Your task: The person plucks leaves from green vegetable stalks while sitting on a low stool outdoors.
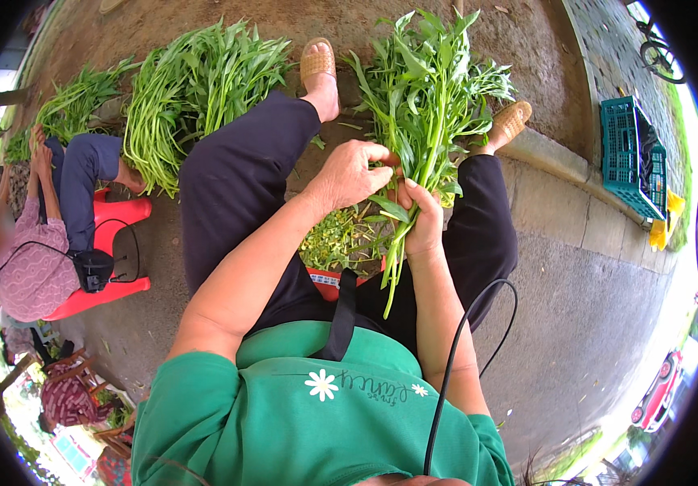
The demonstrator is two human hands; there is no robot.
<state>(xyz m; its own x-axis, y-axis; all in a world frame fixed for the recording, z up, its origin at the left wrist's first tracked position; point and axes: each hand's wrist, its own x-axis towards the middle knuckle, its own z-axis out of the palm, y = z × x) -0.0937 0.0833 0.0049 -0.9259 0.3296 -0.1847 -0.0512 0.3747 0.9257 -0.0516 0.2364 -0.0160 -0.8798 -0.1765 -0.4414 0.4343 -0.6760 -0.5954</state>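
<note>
Between my knees I hold a bunch of water spinach (434, 121), its leafy tops pointing away from me and its pale stems hanging toward my lap. My right hand (423, 217) is wrapped around the lower stems. At the left edge of the bunch, my left hand (347, 174) is closed in a pinch on the greens, thumb and forefinger together. Exactly which leaf or stem is between those fingers is partly hidden. Below my hands lies a pile of yellowed leaves and scraps (337, 241).
A large heap of water spinach (195, 97) lies left of my foot, with a smaller heap (81, 101) beyond. A person (29, 259) sits on a red stool (114, 243) at left. A teal crate (632, 154) stands right, past the curb (563, 166). A black cable (450, 356) crosses my right arm.
</note>
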